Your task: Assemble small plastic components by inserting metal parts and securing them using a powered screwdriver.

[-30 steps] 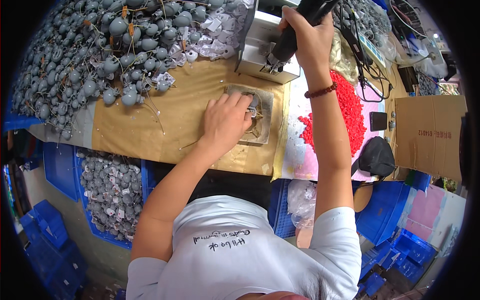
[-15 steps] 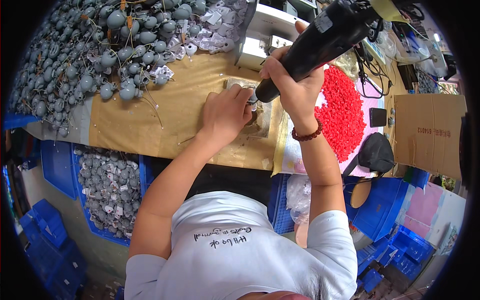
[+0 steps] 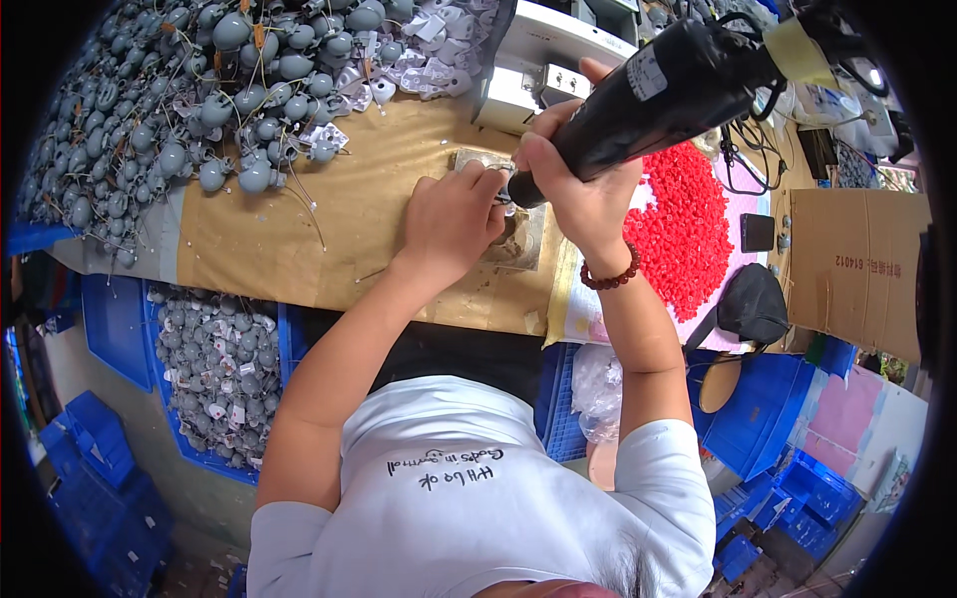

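Head view, over a cardboard-covered bench [image 3: 329,214]: at far left, well away from my grip, a heap of grey bulb-shaped parts [image 3: 169,110] trails thin wires across the bench top, and a blue crate [image 3: 214,369] of similar parts sits below the bench edge. My left hand [image 3: 454,214] lies palm-down with its fingers curled on the left part of a small metal fixture plate [image 3: 518,224], pinning it and whatever small piece sits there; the piece itself is hidden under my fingers. Just to the right, touching that hand, my right hand [image 3: 578,189] is wrapped tight around a black powered screwdriver [image 3: 648,95], tip angled down onto the plate close to my left fingertips. To do this well, I judge the tool should stand squarer over the piece before it bites, with my left fingers kept clear of the tip and pressing hard so the plate cannot twist. Behind the grip stands a white machine housing [image 3: 558,45]; to its right spreads a pile of red plastic caps [image 3: 688,224], then a cardboard box [image 3: 857,269].
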